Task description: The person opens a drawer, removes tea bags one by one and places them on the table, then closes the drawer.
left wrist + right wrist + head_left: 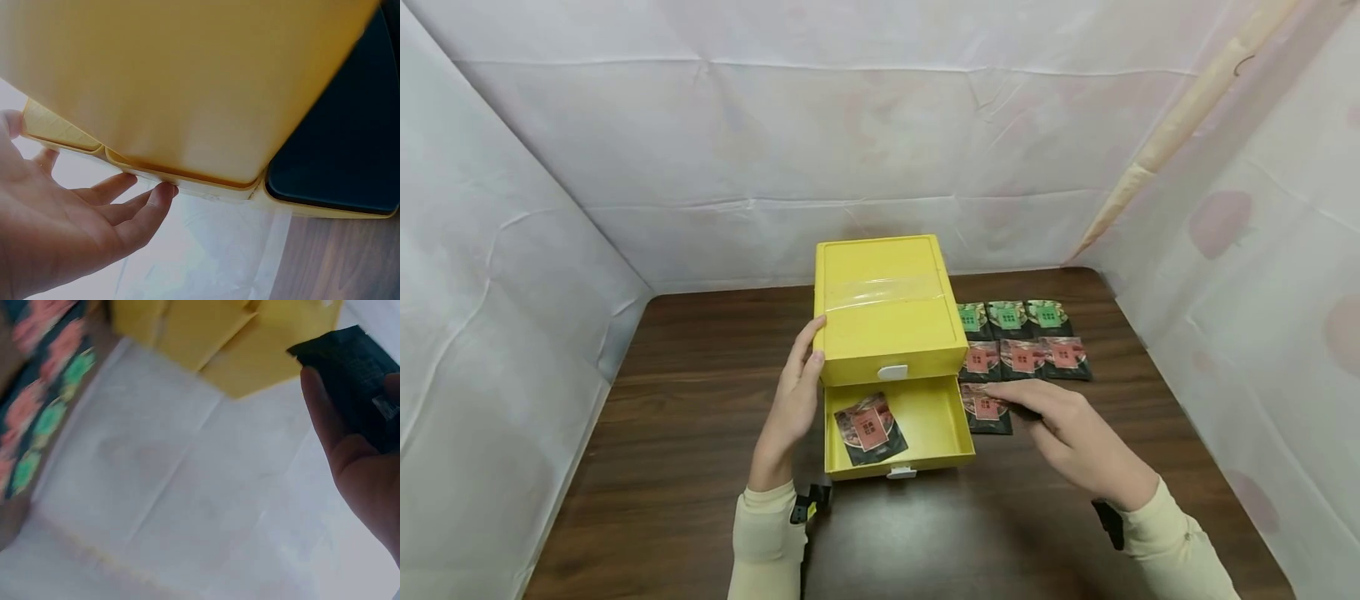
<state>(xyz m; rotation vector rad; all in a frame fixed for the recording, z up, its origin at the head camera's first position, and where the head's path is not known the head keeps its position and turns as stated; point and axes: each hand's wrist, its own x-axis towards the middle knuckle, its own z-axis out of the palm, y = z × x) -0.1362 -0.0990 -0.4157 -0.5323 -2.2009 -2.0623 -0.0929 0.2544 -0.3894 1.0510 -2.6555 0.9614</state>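
A yellow two-drawer box stands on the table with its lower drawer pulled out. One red-labelled sachet lies in that drawer. My left hand rests against the box's left side, its fingers extended along the edge in the left wrist view. Over the table to the right, my right hand holds a dark sachet between thumb and fingers, its back side showing in the right wrist view. Just left of this hand, another red-labelled sachet lies on the table.
Right of the box lie a row of green-labelled sachets and a row of red-labelled ones. White handles mark the drawer fronts. Pale curtains enclose the dark wooden table at the back and sides.
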